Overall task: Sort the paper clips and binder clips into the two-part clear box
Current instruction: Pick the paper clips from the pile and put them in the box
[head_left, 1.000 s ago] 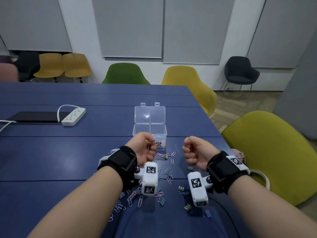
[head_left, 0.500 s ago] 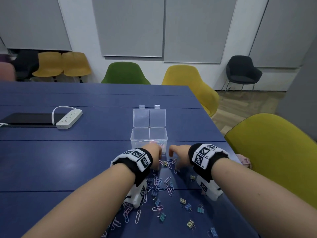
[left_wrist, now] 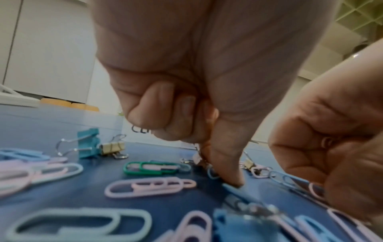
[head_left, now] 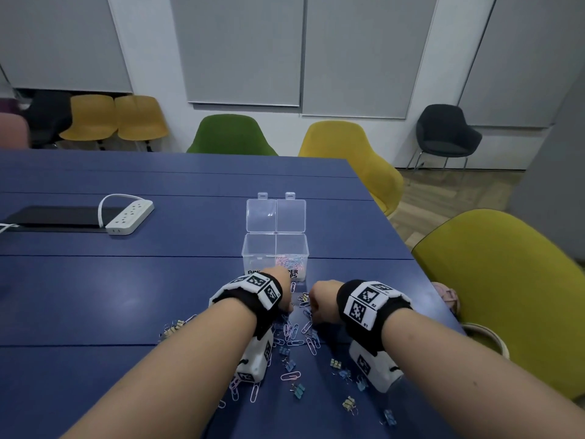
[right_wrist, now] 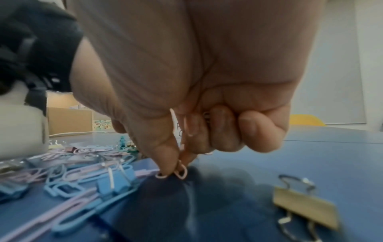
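Well, the clear box stood open on the table — paper clips only in its right part; many clips lay loose. Right hand pinched a pink paper clip; left hand curled, thumb down — grasp unclear.

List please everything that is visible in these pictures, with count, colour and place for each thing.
clear box: one, transparent, lids open, on the table beyond the hands; paper clips in its right part.
paper clips: many, pink, blue, green, scattered on the table between and under the wrists.
binder clips: several, blue, teal, gold, scattered nearer the person.
table: one, dark blue.
power strip: one, white, far left on the table.
black flat item: one, behind the power strip.
chairs: several, yellow, green, black, around the table and by the wall.
left hand: fingers curled, tips down among the clips.
right hand: fingers pinch a pink paper clip.
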`<state>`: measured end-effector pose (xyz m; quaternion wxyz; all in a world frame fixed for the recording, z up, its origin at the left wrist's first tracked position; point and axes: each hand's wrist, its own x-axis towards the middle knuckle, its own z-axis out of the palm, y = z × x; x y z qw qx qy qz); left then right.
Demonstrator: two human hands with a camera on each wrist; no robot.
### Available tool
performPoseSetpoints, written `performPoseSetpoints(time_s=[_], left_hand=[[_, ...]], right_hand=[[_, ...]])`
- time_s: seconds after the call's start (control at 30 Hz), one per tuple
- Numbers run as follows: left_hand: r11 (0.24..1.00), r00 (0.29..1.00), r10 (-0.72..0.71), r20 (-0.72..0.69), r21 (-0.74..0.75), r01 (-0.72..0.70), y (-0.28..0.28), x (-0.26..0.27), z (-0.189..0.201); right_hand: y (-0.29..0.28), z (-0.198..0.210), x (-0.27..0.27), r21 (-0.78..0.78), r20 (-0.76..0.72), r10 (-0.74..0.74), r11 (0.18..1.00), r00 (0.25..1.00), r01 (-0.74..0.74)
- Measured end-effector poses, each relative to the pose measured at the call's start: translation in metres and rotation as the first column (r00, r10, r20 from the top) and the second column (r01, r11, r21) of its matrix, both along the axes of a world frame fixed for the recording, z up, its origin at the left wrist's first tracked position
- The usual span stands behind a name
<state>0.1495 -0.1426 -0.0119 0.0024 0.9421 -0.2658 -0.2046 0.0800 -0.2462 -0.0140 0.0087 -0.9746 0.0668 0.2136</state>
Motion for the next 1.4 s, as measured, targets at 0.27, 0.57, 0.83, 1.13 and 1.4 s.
performPoseSetpoints(time_s=[0.27,0.57,0.83,1.13,1.4], left_hand=[[0.784,0.833,0.186,-0.521,-0.432,-0.446,0.026,-0.018,0.019],[0.18,0.3,-0.192,-0.934,-0.334,-0.925,0.05,-0.013,0.022],[0.255,0.426,-0.06,-0.903,-0.427,-0.868,0.039,-0.007,0.019],[0.575,0.656,0.181,-0.733,-0.463,-0.675,0.016,-0.007,0.023],[0.993,0.995,-0.004,-0.102,-0.115,-0.008,0.01,-0.017,0.022]], right_hand=[[-0.006,0.032,-0.025,0.545,0.026,-0.308,0.802,0.951,0.244],[-0.027,0.026,-0.057,0.822,-0.441,-0.648,-0.569,0.621,-0.01],[-0.024,0.028,-0.04,0.97,-0.136,-0.733,0.04,0.667,0.241],[0.007,0.033,-0.023,0.051,-0.067,-0.026,0.998,0.997,0.03],[0.016,0.05,-0.04,-0.138,-0.218,0.031,0.988,0.975,-0.063]])
